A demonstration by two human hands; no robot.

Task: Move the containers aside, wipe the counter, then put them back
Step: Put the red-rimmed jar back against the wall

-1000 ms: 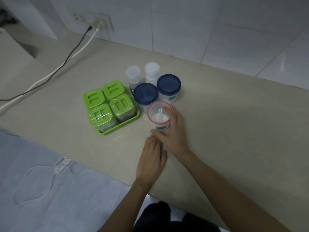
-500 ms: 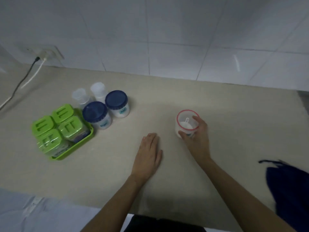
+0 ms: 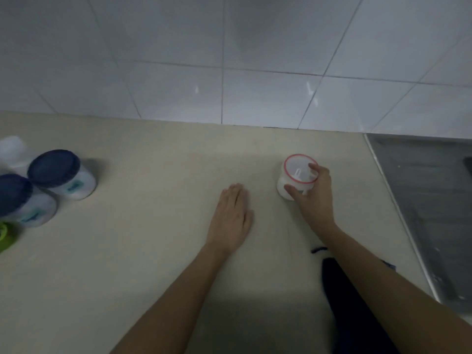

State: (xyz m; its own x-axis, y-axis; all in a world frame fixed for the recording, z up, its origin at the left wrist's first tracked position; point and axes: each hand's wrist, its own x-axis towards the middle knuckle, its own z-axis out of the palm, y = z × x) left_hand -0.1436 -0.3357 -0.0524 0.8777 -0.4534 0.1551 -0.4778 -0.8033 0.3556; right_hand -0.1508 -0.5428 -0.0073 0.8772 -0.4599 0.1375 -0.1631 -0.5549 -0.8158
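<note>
My right hand [image 3: 315, 198] grips a white jar with a red-rimmed clear lid [image 3: 293, 175], which stands on the beige counter [image 3: 153, 251] right of centre. Flat on the counter just left of that jar lies my left hand [image 3: 231, 217], fingers together, holding nothing. At the far left stand two white jars with dark blue lids [image 3: 60, 173] [image 3: 18, 198], touching each other. Behind them a small white bottle [image 3: 12, 150] is partly cut off. A corner of the green tray [image 3: 3, 237] shows at the left edge.
A dark blue cloth [image 3: 352, 302] lies on the counter under my right forearm. A steel sink drainboard [image 3: 429, 200] starts at the counter's right end. White wall tiles [image 3: 229, 60] close off the back.
My right hand has carried the red-rimmed jar to the right, away from the other containers. The view has swung right, so the green tray is nearly out of frame and the sink has appeared.
</note>
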